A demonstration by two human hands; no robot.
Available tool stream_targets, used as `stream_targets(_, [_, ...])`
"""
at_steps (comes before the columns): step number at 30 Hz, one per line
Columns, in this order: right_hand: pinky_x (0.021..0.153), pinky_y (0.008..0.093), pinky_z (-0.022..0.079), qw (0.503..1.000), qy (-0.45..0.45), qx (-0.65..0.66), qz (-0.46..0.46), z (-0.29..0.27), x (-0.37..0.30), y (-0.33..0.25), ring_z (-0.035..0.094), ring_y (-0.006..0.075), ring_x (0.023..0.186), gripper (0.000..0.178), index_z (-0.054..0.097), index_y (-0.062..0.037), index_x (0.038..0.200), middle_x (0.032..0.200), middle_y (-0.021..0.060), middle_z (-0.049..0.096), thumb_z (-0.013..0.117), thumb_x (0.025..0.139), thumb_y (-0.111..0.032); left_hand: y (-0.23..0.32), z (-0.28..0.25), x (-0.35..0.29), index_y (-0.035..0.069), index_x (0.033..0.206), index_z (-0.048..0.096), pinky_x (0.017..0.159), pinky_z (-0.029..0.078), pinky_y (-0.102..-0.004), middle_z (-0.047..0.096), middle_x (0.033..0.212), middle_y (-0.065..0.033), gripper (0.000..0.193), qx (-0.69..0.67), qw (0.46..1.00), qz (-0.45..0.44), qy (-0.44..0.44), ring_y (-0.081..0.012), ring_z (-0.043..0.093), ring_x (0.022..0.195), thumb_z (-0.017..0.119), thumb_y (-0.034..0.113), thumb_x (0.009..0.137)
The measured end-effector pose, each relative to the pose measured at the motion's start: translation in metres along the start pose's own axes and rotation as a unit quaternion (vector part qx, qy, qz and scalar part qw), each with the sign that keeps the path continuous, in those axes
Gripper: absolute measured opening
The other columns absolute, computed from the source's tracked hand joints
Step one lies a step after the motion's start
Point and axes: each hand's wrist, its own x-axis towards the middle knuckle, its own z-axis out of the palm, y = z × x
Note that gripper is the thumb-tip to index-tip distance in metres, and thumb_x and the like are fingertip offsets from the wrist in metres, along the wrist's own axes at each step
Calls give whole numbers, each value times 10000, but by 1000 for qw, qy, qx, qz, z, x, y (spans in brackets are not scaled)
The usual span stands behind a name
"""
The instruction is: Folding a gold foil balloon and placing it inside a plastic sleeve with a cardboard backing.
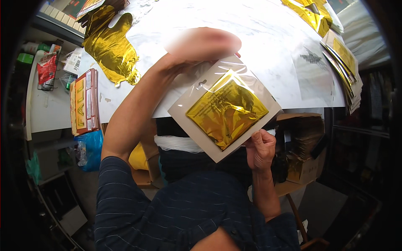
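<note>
In front of my body, tilted on one corner, is a clear flat packet (pixel 228 111) with a pale backing and a folded piece of shiny gold foil inside. My right hand (pixel 260 148) pinches its lower right edge between thumb and fingers. My left hand (pixel 201 44) reaches across to the packet's top corner. Most of that hand is smeared by a blur, and one fingertip shows beside the corner. Whether it grips the packet cannot be made out.
On the white table (pixel 276 54), flat gold foil balloons (pixel 111 50) lie at the far left. A stack of printed cards (pixel 85 102) sits at the left edge. Similar packets (pixel 344 67) are piled at the right, beside a clear sleeve (pixel 314 77). An open cardboard box (pixel 307 167) stands below.
</note>
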Motion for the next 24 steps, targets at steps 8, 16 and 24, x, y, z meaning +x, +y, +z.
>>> stream_targets(8, [802,414,666,999,36,8,-24,-6,-1,5,753,244,872,242,696,126,1113,980,177,744,690,1016,-95,-5,-12,-8,-18,1318,635,675,515,-176,715,963,-15,430,-57,994,-5,-98,-44,627,773,710,272,1011])
stream_targets(16, [819,391,669,999,28,10,-22,9,-1,0,758,243,899,218,692,115,1163,1015,180,755,693,992,-21,-2,-8,-12,-4,1259,653,617,447,-161,690,944,34,370,-53,997,-21,-53,-11,562,709,686,285,1031])
stream_targets(24, [796,351,664,996,58,-55,-49,4,-3,0,757,224,826,186,718,113,1117,991,174,762,715,964,7,0,-20,-16,0,1287,674,652,502,-186,722,962,8,398,-62,993,-41,-90,-39,616,733,673,309,1037])
